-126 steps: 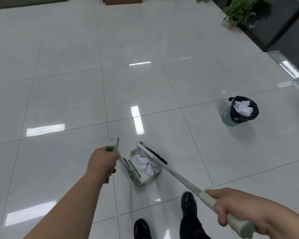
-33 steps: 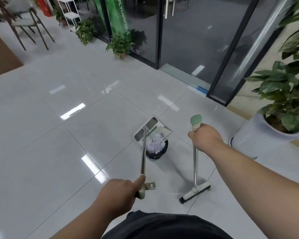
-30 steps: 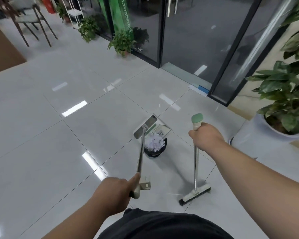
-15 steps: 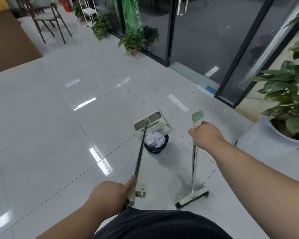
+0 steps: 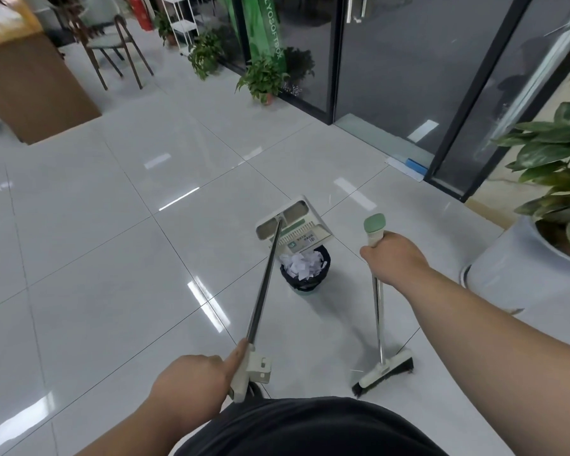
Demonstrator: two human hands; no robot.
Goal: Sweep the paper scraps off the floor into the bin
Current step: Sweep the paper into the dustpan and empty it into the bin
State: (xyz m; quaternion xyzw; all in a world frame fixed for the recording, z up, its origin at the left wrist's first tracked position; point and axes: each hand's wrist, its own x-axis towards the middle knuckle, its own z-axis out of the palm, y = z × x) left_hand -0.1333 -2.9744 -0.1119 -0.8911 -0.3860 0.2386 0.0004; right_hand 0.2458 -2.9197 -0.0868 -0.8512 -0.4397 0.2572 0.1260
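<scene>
Paper scraps (image 5: 301,263): white crumpled bits, heaped in the bin (image 5: 305,284) up to its rim. The bin is small and round, with a black liner over a green body. It stands upright on the floor (image 5: 112,258) ahead of you, between your two poles.

Dustpan (image 5: 293,225): tipped up above the bin's far rim, label side facing you, mouth angled down toward the scraps. Can't tell if the pan edge touches the rim.

Your left hand (image 5: 191,380) grips the cream handle at the near end of the dustpan's dark pole. The fingers (image 5: 239,352) are curled around it, with one digit laid straight along the pole.

Your right hand (image 5: 392,255) is a fist on the broom (image 5: 377,311) grip, just below its green cap, with the fingers (image 5: 367,253) clamped tight around it. The broom stands near upright, with its head (image 5: 384,373) on the floor, bristles down. It is to the right of the bin and apart from it.

Large potted plant (image 5: 524,268) in a white pot at your right, near the broom. Glass doors (image 5: 392,60) are beyond the bin.
</scene>
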